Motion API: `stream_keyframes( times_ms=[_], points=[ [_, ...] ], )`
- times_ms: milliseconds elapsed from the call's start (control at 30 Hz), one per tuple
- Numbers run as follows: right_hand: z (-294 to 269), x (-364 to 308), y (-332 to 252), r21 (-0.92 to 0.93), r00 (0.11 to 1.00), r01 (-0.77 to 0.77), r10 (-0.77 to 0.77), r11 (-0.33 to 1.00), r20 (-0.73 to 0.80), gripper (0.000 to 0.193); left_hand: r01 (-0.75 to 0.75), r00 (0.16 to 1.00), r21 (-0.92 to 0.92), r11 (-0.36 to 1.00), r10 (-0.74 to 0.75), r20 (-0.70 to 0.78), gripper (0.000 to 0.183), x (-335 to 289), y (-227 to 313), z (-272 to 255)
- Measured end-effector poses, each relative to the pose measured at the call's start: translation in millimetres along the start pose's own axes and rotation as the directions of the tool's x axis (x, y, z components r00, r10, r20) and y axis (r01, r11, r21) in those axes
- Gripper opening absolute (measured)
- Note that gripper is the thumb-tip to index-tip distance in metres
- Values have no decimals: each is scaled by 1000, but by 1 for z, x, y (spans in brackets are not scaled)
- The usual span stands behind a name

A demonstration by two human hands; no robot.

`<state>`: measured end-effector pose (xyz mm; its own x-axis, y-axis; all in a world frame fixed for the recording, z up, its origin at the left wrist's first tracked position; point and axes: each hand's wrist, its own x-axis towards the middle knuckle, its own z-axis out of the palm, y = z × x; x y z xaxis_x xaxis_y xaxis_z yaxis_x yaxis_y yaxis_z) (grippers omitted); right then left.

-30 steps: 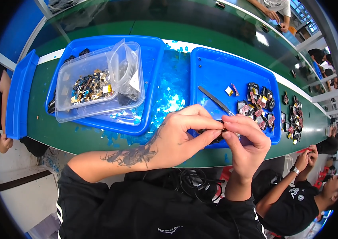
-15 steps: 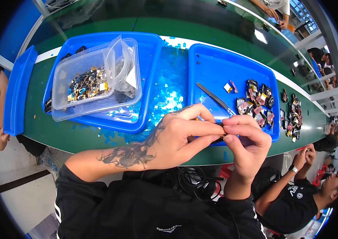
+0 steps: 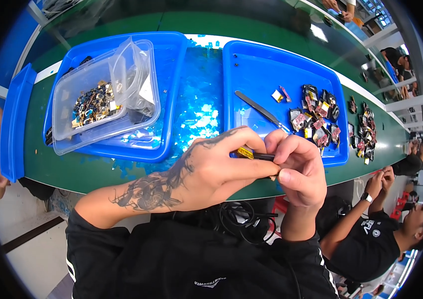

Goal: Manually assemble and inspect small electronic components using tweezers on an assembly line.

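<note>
A small black electronic part [image 3: 263, 156] with a yellow-labelled piece [image 3: 244, 152] is pinched between my two hands above the near edge of the bench. My left hand [image 3: 219, 164], on the tattooed arm, is closed round it, the yellow piece showing between thumb and index finger. The fingertips of my right hand [image 3: 302, 167] close on its right end. Much of the part is hidden by my fingers. Just beyond my hands is a blue tray [image 3: 256, 70] with a metal blade tool [image 3: 261, 109] and a heap of small black, pink and yellow electronic pieces [image 3: 316, 117].
To the left, another blue tray [image 3: 174, 99] holds clear plastic containers [image 3: 62, 117] with small metal parts. Blue film scraps [image 3: 201, 119] cover the green bench between the trays. More small parts [image 3: 365, 132] lie at the right. A co-worker [image 3: 365, 234] sits to my right.
The yellow-labelled piece has come into sight between my left fingers. My right fingers have shifted their hold on the black part. The whole scene has slid slightly left and up in view.
</note>
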<state>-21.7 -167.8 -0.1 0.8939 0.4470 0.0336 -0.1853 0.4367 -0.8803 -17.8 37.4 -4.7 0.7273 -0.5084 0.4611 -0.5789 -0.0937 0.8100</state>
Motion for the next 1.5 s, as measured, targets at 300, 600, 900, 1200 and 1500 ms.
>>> stream_keyframes(
  times_ms=[300,600,900,1200,1500],
  points=[
    [0,-5,0,11,998,31,-30,999,-55,22,121,992,-90,989,-119,30,26,0,2,0],
    [3,-4,0,-160,995,19,-34,987,-94,18,35,999,48,998,-36,29,26,-1,-4,3],
    [11,-12,-6,-551,970,33,-160,834,-183,43,526,797,-694,491,-569,202,19,11,5,-3],
    [9,7,-14,-460,975,56,-149,886,-168,29,345,897,-663,665,-440,26,19,3,-11,-1],
    [-3,29,-24,-605,977,184,-210,774,28,23,382,838,-690,615,-546,-22,15,15,-6,-2]
  ],
)
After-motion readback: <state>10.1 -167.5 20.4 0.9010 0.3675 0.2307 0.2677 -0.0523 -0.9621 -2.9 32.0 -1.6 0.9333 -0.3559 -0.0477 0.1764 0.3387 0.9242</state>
